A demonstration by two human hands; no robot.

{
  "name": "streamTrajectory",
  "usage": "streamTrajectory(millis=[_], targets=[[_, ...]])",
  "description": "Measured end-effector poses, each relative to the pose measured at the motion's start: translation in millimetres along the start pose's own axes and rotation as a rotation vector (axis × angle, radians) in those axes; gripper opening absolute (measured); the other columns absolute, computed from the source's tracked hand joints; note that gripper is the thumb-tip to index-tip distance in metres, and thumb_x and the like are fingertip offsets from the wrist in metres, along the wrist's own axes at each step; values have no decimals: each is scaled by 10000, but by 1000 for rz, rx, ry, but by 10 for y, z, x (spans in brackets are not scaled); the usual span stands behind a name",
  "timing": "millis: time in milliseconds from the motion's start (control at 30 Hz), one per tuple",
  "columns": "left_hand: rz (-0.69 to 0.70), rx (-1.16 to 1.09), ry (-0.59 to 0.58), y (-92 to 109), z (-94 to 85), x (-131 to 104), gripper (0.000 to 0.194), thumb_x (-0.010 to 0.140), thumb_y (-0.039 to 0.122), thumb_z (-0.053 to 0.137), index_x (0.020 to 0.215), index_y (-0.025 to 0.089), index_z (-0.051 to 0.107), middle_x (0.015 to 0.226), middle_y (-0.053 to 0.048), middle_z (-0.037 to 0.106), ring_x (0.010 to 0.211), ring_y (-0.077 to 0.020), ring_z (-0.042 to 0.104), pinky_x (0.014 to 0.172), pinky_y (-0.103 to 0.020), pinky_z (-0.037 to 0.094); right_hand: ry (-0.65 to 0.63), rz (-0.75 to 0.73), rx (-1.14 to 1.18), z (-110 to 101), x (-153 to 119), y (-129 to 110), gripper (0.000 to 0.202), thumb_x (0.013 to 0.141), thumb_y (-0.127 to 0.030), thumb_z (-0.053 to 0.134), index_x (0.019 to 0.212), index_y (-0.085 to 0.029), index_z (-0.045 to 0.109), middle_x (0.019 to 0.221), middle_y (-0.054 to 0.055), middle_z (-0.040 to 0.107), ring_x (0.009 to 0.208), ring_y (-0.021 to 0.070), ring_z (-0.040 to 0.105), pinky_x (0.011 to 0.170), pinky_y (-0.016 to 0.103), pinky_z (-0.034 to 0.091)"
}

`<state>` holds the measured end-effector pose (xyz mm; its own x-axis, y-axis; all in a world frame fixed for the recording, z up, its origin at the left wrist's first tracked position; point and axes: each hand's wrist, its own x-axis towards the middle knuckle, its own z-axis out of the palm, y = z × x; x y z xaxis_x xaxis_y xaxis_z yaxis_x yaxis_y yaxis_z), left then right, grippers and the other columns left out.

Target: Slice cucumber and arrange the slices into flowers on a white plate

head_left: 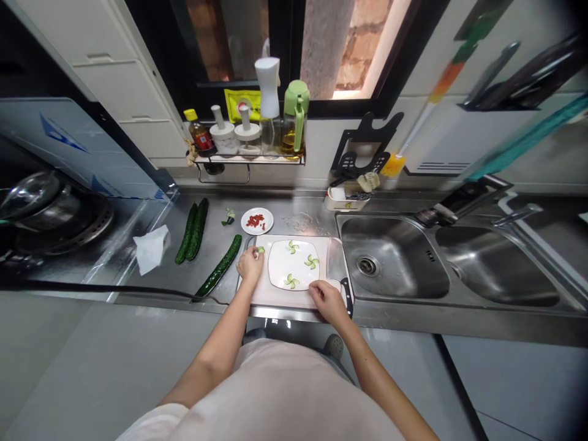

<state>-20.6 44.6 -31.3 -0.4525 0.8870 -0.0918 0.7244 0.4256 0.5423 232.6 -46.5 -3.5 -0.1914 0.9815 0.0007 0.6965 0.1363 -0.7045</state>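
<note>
A white squarish plate (294, 252) lies on the cutting board (261, 294). On it are three pinwheels of thin green cucumber slices, at the top, the right (312, 262) and the bottom. My left hand (250, 264) is at the board's left side, its fingertips closed on a small cucumber piece (260, 250) beside the plate. My right hand (326, 298) is by the plate's lower right corner with its fingers pinched; whatever may be in them is hidden. A knife with a broad blade (337, 260) and black handle (346, 297) lies along the board's right edge.
A whole cucumber (219, 269) lies left of the board, with two more (193, 229) farther left near a paper towel (150, 248). Behind are a small plate (247, 214) of red bits and cucumber scraps (228, 217). A double sink (395, 263) is at the right.
</note>
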Motion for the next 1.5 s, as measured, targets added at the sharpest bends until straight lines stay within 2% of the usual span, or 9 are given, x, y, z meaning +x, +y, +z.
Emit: streamTrajectory(millis=[133, 300, 567, 767, 933, 1133, 1333, 1500], targets=[[26, 56, 29, 27, 48, 41, 294, 836, 379, 538, 1073, 252, 656, 967, -74, 682, 972, -247, 593, 849, -357, 379, 0, 14, 0, -33, 1, 17, 271, 905, -353, 407, 836, -209, 627, 779, 46, 630, 728, 179, 558, 655, 269, 404], [46, 108, 37, 19, 91, 67, 286, 847, 382, 519, 1052, 246, 666, 1018, -104, 668, 999, -272, 591, 864, -392, 377, -1, 2, 6, -57, 22, 6, 276, 904, -350, 404, 830, -203, 625, 767, 50, 632, 729, 182, 563, 662, 276, 403], [54, 127, 21, 6, 83, 68, 265, 828, 357, 548, 1045, 247, 651, 1045, -100, 645, 1028, -273, 580, 862, -375, 392, -15, 16, -15, -23, 35, 16, 272, 896, -348, 411, 843, -205, 636, 771, 43, 637, 709, 173, 558, 652, 264, 406], [58, 61, 12, 23, 70, 47, 180, 830, 312, 548, 963, 244, 647, 991, -71, 670, 1010, -248, 584, 846, -348, 390, -26, 15, -4, -13, 40, 1, 269, 894, -350, 407, 830, -207, 625, 731, 35, 618, 694, 172, 550, 642, 261, 395], [20, -120, -21, -30, 72, 59, 144, 818, 277, 561, 935, 229, 631, 852, -12, 682, 887, -178, 617, 830, -308, 405, -25, 16, 7, -13, 31, 11, 265, 891, -355, 412, 827, -208, 623, 728, 32, 618, 691, 172, 551, 645, 261, 395], [38, -578, -81, -57, 55, 32, 257, 761, 291, 606, 990, 178, 573, 818, -16, 640, 761, -117, 607, 729, -229, 469, 2, 19, 45, -43, 103, -22, 262, 883, -357, 426, 829, -207, 634, 725, 30, 631, 669, 168, 553, 637, 261, 400], [168, -844, -207, 175, -170, -80, 316, 733, 322, 649, 992, 179, 536, 762, -5, 598, 739, -119, 593, 713, -239, 467, 89, -35, 120, -116, 390, -257, 236, 874, -340, 454, 897, -197, 641, 795, 40, 649, 694, 164, 559, 682, 276, 431], [313, -942, -313, 399, -431, -253, 364, 701, 291, 706, 1001, 182, 532, 748, 17, 594, 720, -106, 586, 726, -233, 443, 122, -195, 134, -232, 667, -599, 217, 884, -303, 484, 1012, -212, 634, 877, 43, 629, 718, 158, 556, 709, 292, 442]])
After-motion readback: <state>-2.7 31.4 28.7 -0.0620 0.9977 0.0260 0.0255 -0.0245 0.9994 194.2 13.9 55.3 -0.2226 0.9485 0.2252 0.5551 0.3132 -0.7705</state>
